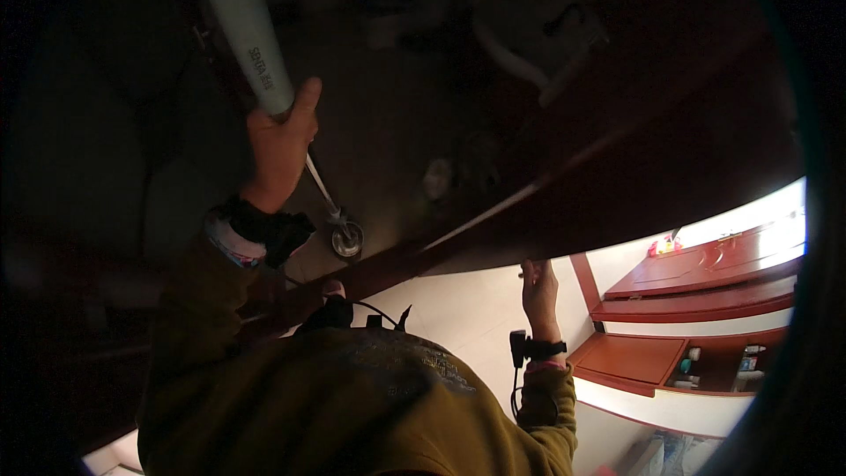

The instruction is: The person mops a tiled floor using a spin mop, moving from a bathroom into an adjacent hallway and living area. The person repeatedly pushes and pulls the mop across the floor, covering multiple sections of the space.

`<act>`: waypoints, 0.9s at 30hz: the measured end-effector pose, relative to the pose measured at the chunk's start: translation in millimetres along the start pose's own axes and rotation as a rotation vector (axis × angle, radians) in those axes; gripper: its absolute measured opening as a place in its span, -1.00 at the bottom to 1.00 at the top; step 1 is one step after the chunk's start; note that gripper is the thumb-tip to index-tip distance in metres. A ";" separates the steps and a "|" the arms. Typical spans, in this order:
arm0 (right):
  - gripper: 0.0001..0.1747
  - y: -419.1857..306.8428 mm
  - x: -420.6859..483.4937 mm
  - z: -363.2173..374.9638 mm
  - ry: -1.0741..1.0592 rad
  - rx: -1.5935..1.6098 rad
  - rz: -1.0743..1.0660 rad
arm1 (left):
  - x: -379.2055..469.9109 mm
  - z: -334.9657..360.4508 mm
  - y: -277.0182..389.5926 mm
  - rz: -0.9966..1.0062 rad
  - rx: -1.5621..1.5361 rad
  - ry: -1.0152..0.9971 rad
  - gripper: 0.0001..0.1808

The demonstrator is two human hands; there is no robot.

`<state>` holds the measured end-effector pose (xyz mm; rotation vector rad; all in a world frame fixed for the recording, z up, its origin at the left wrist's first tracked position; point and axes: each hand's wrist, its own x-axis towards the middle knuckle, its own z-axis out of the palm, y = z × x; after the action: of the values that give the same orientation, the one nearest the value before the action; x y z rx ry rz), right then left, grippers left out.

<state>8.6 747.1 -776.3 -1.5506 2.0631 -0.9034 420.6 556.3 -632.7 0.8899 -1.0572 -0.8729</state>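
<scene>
My left hand (281, 152) is raised into the dark room, wrapped around the lower end of a long pale grey tube (254, 46) that bears writing. Its fingers are mostly hidden behind the tube. Below that hand, a thin metal pole (320, 178) ends in a caster wheel (347, 239) near the floor. My right hand (540, 287) is at the edge of a dark red-brown wooden door (595, 192), fingers curled at what looks like its handle. The door hides the fingertips. Wristbands sit on both wrists, the right one with a cabled device (519, 347).
Across the doorway runs a dark floor strip (377, 271), with part of a foot (334, 288) beside it. A bright pale floor (462, 304) lies on the right. Red-brown cabinets (634, 357) there hold bottles (687, 363). Dim, unclear objects fill the dark room.
</scene>
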 end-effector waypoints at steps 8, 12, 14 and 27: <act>-0.65 -7.0 7.1 -13.3 0.077 -0.131 0.184 | 94.3 14.9 -8.3 -0.029 -0.038 -0.124 -0.49; -0.66 -0.2 8.4 -12.8 0.084 -0.086 0.158 | 116.3 22.5 -15.4 -0.002 0.029 -0.221 -0.50; -0.68 -0.6 11.7 -13.5 0.086 -0.091 0.151 | 121.7 28.2 -19.5 -0.059 0.060 -0.218 -0.49; -0.79 1.0 7.1 -16.3 -0.008 0.088 0.208 | 135.4 81.2 -30.5 -0.001 0.097 -0.212 -0.60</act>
<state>-4.9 744.6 -765.0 -1.2649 2.1027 -0.8950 372.3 407.4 -595.5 0.8917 -1.2919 -0.9381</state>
